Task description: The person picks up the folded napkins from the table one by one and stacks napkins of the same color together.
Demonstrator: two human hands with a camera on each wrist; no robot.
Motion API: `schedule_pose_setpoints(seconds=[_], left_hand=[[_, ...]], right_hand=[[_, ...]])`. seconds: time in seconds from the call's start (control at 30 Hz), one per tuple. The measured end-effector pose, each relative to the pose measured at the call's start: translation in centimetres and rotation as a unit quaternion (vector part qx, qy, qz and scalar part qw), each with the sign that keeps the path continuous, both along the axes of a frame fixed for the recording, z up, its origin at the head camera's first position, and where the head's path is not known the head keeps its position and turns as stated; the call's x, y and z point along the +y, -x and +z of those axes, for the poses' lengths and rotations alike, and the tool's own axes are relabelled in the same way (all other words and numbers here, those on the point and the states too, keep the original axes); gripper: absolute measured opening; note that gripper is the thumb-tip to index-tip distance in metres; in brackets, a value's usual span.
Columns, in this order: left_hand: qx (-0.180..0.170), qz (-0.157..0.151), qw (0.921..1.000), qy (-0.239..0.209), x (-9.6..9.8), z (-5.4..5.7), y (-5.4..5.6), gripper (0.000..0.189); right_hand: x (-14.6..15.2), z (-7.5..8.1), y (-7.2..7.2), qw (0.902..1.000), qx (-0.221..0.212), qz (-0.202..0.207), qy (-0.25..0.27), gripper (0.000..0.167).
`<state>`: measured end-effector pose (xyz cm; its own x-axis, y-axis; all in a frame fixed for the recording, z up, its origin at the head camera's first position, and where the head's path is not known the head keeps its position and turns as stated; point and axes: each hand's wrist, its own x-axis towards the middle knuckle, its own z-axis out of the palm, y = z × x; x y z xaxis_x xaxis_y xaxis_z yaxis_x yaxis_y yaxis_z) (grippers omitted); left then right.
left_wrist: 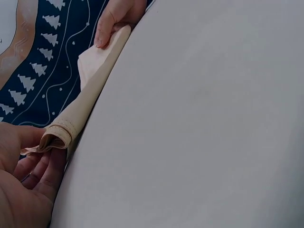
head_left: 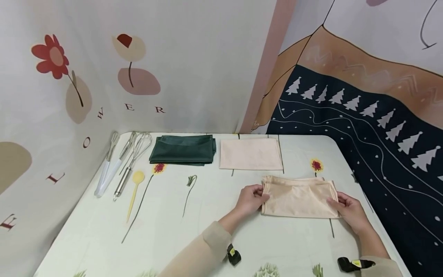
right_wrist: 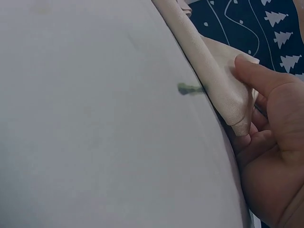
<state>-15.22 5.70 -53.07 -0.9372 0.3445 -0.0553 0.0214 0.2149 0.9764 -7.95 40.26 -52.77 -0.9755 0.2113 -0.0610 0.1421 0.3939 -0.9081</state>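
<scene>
A folded cream satin cloth (head_left: 299, 198) is stretched between both hands at the right of the table in the head view. My left hand (head_left: 250, 199) pinches its left edge, thumb on the near face and fingers behind. At the opposite edge my right hand (head_left: 351, 211) pinches the cloth, its thumb lying over the front. The left wrist view shows the layered, rolled end of the cloth (left_wrist: 61, 135) between thumb and fingers. In the right wrist view, the right thumb presses on a corner of the cloth (right_wrist: 228, 90).
Behind the hands lie a folded pale pink cloth (head_left: 250, 154) and a folded dark green cloth (head_left: 183, 150). A whisk (head_left: 129, 171) and white-handled utensils (head_left: 110, 173) lie at the left, near a yellow spoon-like shape (head_left: 137, 179). Printed curtains border the table (head_left: 207, 238).
</scene>
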Motion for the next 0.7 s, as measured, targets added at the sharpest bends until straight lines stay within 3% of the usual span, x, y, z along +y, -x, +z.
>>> schedule_pose_setpoints(seconds=[0.1, 0.2, 0.5, 0.7], left_hand=[[-0.002, 0.005, 1.0, 0.002, 0.0, -0.1, -0.3, 0.015], [0.006, 0.003, 1.0, 0.004, 0.0, -0.1, -0.6, 0.019], [0.043, 0.003, 0.999, -0.015, 0.2, 0.1, -0.5, 0.021], [0.045, 0.015, 0.9987, -0.02, 0.1, 0.1, -0.3, 0.019]], right_hand=[[-0.2, 0.2, -0.4, 0.9992, -0.028, -0.007, -0.027, 0.058], [-0.3, 0.4, -0.8, 0.9976, -0.052, -0.012, -0.045, 0.069], [-0.4, 0.5, -1.0, 0.9921, -0.046, -0.031, -0.112, 0.064], [-1.0, 0.6, -1.0, 0.9917, -0.024, -0.057, -0.113, 0.055]])
